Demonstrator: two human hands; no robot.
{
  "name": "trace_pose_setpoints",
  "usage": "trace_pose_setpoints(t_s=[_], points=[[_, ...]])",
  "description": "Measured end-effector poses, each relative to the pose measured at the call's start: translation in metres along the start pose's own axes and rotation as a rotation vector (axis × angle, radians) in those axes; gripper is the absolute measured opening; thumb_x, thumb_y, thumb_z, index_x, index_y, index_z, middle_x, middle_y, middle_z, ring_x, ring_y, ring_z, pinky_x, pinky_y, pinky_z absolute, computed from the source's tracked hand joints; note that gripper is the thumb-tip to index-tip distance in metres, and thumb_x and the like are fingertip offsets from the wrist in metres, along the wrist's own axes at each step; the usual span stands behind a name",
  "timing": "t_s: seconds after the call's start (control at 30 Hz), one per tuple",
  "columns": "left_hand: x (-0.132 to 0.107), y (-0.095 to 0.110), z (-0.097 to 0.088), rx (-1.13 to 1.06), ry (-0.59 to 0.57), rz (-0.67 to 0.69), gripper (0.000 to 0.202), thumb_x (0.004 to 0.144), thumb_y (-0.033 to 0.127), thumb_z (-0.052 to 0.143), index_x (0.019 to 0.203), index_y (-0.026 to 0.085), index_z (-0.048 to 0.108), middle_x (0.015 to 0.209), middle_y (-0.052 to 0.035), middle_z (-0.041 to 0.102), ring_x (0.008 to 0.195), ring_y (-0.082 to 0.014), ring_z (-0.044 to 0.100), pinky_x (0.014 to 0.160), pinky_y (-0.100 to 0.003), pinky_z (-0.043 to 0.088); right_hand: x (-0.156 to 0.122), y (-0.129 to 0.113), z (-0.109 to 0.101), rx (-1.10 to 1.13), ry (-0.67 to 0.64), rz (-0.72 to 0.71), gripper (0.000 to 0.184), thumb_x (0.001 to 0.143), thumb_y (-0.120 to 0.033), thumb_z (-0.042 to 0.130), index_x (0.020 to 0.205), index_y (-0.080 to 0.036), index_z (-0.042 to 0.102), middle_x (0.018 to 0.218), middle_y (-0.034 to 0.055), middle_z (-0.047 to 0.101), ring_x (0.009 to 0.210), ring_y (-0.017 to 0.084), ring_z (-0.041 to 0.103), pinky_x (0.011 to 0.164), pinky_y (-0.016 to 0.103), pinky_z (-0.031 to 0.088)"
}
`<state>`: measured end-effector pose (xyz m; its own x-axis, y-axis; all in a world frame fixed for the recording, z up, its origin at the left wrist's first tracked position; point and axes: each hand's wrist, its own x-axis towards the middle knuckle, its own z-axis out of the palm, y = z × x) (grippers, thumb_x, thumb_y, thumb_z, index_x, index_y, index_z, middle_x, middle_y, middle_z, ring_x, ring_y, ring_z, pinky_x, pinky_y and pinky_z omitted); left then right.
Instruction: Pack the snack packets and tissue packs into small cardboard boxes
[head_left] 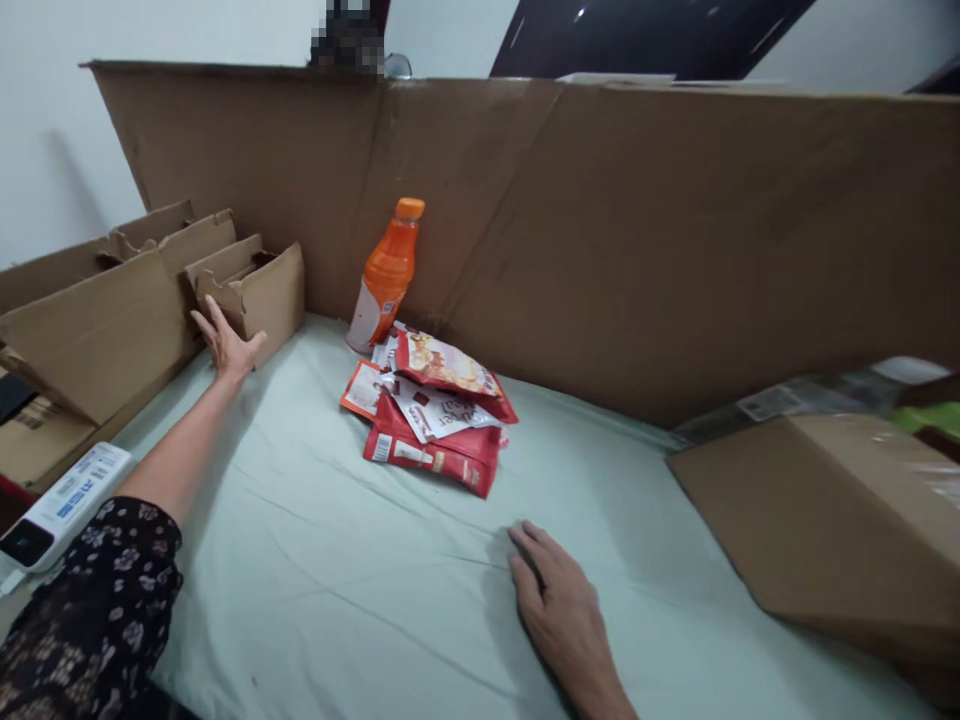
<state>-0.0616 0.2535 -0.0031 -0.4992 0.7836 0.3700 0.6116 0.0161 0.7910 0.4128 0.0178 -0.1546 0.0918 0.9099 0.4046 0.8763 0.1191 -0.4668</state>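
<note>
At the left, my left hand [229, 345] reaches out with its fingers and thumb spread against the near end of a small cardboard box [276, 297]. It appears to touch the box without wrapping round it. My right hand [561, 600] rests on the pale green sheet [360, 580], holding nothing, its thumb apart from the fingers. Beyond it lies a loose pile of red and white food packets [442, 405]. Right behind the pile an orange bottle [386, 275] with an orange cap leans against the cardboard wall.
A tall cardboard wall [637, 240] closes off the back. Longer open cardboard boxes [112, 320] line the left side, with a white device with a dark screen [71, 500] near my left forearm. At the right lies a larger cardboard box [832, 520] beside clear plastic wrapping [795, 395].
</note>
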Motion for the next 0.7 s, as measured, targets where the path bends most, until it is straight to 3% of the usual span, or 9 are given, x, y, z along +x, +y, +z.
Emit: trace_pose_setpoints(t_s=[0.1,0.2,0.27,0.4,0.53,0.6,0.7], points=[[-0.017,-0.007,0.006,0.055,-0.096,0.003,0.123,0.077,0.025,0.085,0.163,0.01,-0.001,0.171,-0.0308,-0.011,0.161,-0.0443,0.003,0.128,-0.059,0.02,0.007,-0.013,-0.005,0.018,0.007,0.018,0.04,0.093,-0.043,0.044,0.107,-0.021,0.074,0.126,0.0205,0.072,0.119,0.039,0.067,0.105,0.065,0.051],[-0.056,-0.004,-0.001,0.111,-0.288,0.072,0.105,0.085,0.038,0.076,0.161,0.006,0.011,0.172,-0.0286,0.008,0.16,-0.045,0.009,0.128,-0.06,0.02,0.014,-0.037,-0.015,0.045,-0.035,0.058,0.036,0.093,-0.034,0.044,0.108,-0.02,0.074,0.124,0.0204,0.072,0.121,0.037,0.066,0.106,0.066,0.049],[-0.082,0.003,-0.011,0.155,-0.411,0.137,0.094,0.088,0.043,0.068,0.159,0.003,0.02,0.169,-0.0279,0.02,0.159,-0.0471,0.014,0.129,-0.062,0.017,0.019,-0.051,-0.02,0.025,-0.046,0.102,0.035,0.093,-0.028,0.046,0.114,-0.021,0.073,0.131,0.0163,0.071,0.128,0.032,0.062,0.113,0.061,0.045],[-0.12,0.018,-0.021,0.236,-0.611,0.323,0.074,0.089,0.051,0.06,0.15,0.013,0.044,0.164,-0.0198,0.036,0.154,-0.0533,0.025,0.124,-0.071,0.022,0.029,-0.057,-0.022,-0.011,-0.07,0.164,0.036,0.093,-0.021,0.052,0.123,-0.021,0.072,0.143,0.0134,0.065,0.137,0.027,0.056,0.119,0.05,0.041],[-0.17,0.02,-0.019,0.308,-0.66,0.542,0.058,0.09,0.05,0.051,0.137,0.018,0.06,0.153,-0.02,0.051,0.15,-0.0511,0.034,0.118,-0.074,0.028,0.029,-0.059,-0.031,0.001,-0.068,0.139,0.034,0.09,-0.019,0.058,0.121,-0.021,0.072,0.142,0.0128,0.066,0.137,0.025,0.057,0.116,0.045,0.044],[-0.2,0.015,-0.017,0.387,-0.647,0.686,0.055,0.092,0.05,0.046,0.135,0.021,0.063,0.15,-0.0195,0.055,0.148,-0.049,0.037,0.116,-0.073,0.031,0.029,-0.054,-0.048,0.003,-0.033,0.121,0.034,0.088,-0.022,0.062,0.12,-0.022,0.073,0.14,0.0123,0.068,0.135,0.025,0.059,0.114,0.043,0.046],[-0.243,0.01,-0.02,0.409,-0.681,0.856,0.055,0.092,0.051,0.05,0.138,0.025,0.064,0.151,-0.0168,0.058,0.146,-0.0453,0.043,0.117,-0.068,0.034,0.043,-0.025,-0.1,-0.043,0.112,0.159,0.039,0.089,-0.029,0.059,0.126,-0.02,0.069,0.144,0.0151,0.063,0.138,0.027,0.056,0.117,0.046,0.042]])
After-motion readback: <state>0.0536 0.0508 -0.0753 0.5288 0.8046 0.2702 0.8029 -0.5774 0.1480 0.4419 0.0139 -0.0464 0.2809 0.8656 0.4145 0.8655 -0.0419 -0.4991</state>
